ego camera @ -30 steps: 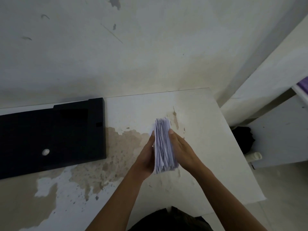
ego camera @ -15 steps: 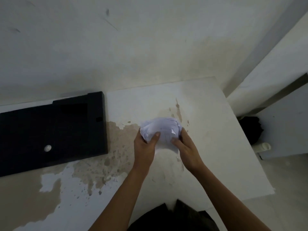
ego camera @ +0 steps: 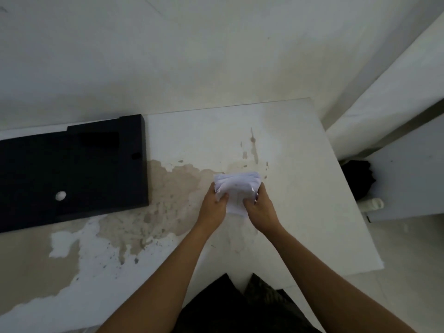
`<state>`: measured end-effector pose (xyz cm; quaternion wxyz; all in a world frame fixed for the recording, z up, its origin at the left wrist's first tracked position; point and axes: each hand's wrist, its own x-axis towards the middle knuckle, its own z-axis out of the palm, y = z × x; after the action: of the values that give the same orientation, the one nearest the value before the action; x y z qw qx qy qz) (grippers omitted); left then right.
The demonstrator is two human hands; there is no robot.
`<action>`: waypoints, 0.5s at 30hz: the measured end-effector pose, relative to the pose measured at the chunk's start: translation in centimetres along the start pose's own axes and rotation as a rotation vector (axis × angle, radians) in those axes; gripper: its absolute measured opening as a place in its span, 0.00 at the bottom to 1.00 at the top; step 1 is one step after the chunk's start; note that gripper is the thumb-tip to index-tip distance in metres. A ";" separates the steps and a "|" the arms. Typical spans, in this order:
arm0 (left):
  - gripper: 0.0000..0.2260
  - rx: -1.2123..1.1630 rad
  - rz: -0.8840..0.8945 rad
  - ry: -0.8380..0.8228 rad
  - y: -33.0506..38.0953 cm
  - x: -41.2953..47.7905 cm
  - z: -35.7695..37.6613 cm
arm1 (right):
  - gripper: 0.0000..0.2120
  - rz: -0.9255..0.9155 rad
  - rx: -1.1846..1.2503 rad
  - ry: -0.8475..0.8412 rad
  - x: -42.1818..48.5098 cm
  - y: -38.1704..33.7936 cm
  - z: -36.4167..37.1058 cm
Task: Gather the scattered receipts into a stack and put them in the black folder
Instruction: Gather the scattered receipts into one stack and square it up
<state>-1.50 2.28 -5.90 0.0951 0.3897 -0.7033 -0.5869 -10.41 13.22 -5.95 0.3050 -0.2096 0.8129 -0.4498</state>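
Both hands grip a stack of white receipts (ego camera: 236, 188) over the right part of a stained white table (ego camera: 300, 188), the left hand (ego camera: 213, 207) clasping its left edge and the right hand (ego camera: 260, 209) its right edge, thumbs pressed on the top sheet. The black folder (ego camera: 72, 174) lies flat at the far left of the table, well apart from the hands, with a small pale round spot on its near part. A brown patch of worn surface (ego camera: 168, 203) spreads between the folder and the hands.
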 end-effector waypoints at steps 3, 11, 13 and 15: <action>0.12 0.083 -0.074 -0.025 -1.1 -0.4 -0.1 | 0.11 0.039 -0.046 -0.063 0.1 0.3 -0.5; 0.10 -0.078 -0.153 0.098 1.8 -2.7 -1.3 | 0.14 0.110 0.107 -0.190 -0.2 -3.3 -1.8; 0.09 -0.043 -0.089 0.140 2.1 -3.5 -1.5 | 0.16 0.016 0.129 -0.163 -0.4 -3.5 -1.5; 0.06 -0.060 -0.001 0.192 2.1 -4.1 -1.9 | 0.15 -0.098 0.138 -0.103 -0.3 -3.7 -1.3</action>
<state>1.52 3.60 -2.16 0.1736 0.4414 -0.6730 -0.5675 -10.80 12.29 -2.14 0.3375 -0.2504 0.7519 -0.5079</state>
